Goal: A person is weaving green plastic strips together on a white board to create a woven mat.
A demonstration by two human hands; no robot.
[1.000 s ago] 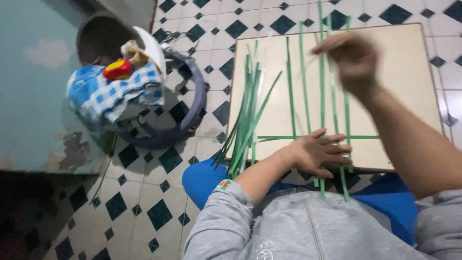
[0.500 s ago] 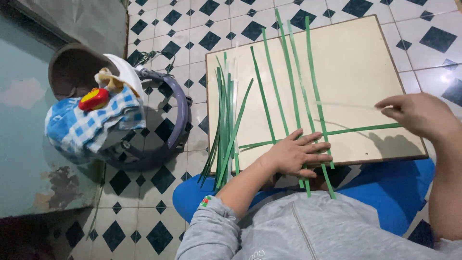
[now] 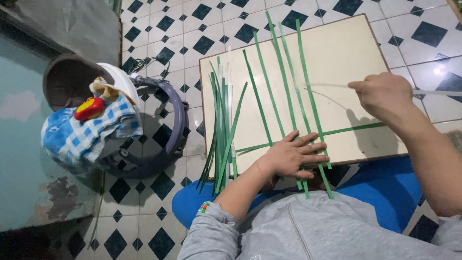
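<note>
Here, left hand (image 3: 288, 156) flat (open) pinning green strips (image 3: 284, 91); right hand (image 3: 382, 94) pinches pale strip (image 3: 433, 92); loose bundle (image 3: 220, 130) beside.

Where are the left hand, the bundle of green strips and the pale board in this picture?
left hand (image 3: 291, 156), head view, on the back of the hand.
bundle of green strips (image 3: 221, 125), head view, mid-length of the bundle.
pale board (image 3: 346, 53), head view, a bare patch.

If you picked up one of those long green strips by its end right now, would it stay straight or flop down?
It would probably flop. Each green strip is long, narrow and looks thin, lying flat on the board. The ones in the loose bunch already bend where they hang past the edge. It likely slides easily too, since the left hand presses flat on several.
</note>
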